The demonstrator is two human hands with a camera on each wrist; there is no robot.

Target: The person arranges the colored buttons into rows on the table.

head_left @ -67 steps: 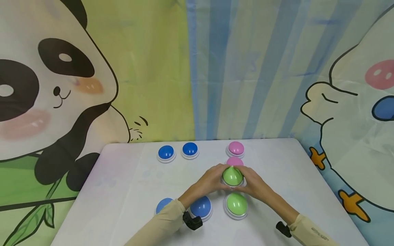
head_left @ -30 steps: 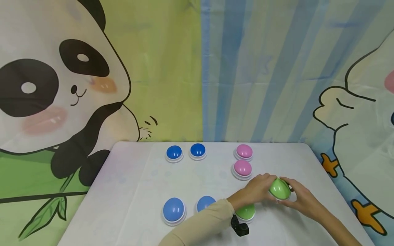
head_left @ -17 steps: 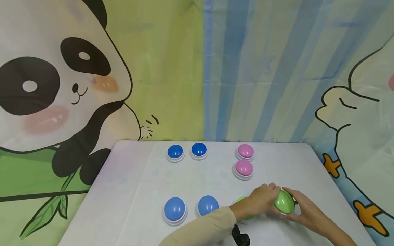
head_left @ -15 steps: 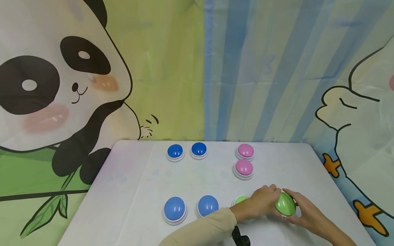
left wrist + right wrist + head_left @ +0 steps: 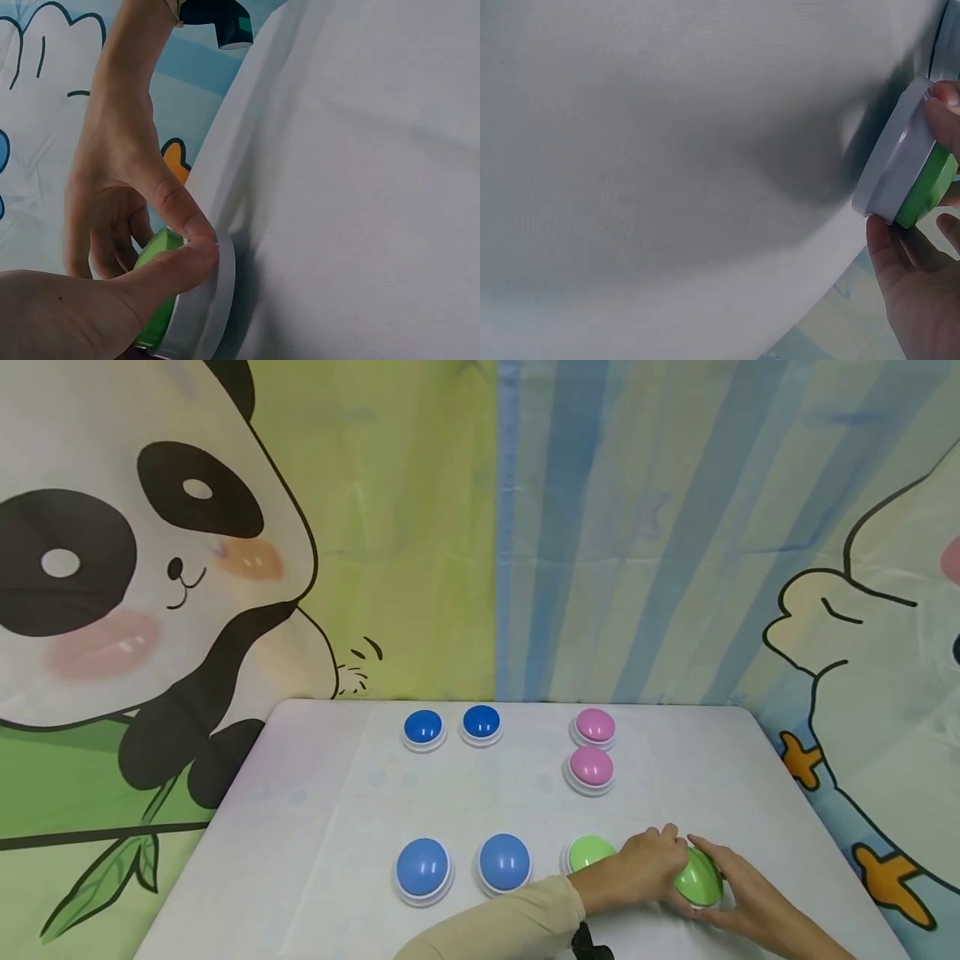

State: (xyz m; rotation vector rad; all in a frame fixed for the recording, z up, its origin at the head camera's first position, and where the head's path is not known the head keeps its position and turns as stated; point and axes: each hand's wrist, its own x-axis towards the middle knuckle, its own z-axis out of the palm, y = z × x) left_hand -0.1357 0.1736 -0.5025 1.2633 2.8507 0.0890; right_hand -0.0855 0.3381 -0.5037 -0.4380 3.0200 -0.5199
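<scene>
Both hands hold a green domed push button (image 5: 699,878) with a white round base, at the front right of the white table (image 5: 330,827). My left hand (image 5: 651,864) grips its left side, and my right hand (image 5: 753,893) grips its right side. In the left wrist view both thumbs meet on the button's white base (image 5: 206,315). The right wrist view has the same button (image 5: 896,165) at the right edge, with a shadow beside its base. A second green button (image 5: 590,852) sits just left, partly hidden by my left forearm.
Two blue buttons (image 5: 422,867) stand at the front left, and two darker blue ones (image 5: 423,726) near the back edge. Two pink buttons (image 5: 591,766) stand one behind the other at the back right. Behind the table hangs a cartoon curtain (image 5: 405,527).
Both hands have carried the green button from behind the other green one to its right, then toward the front. The second pink button has come fully into view.
</scene>
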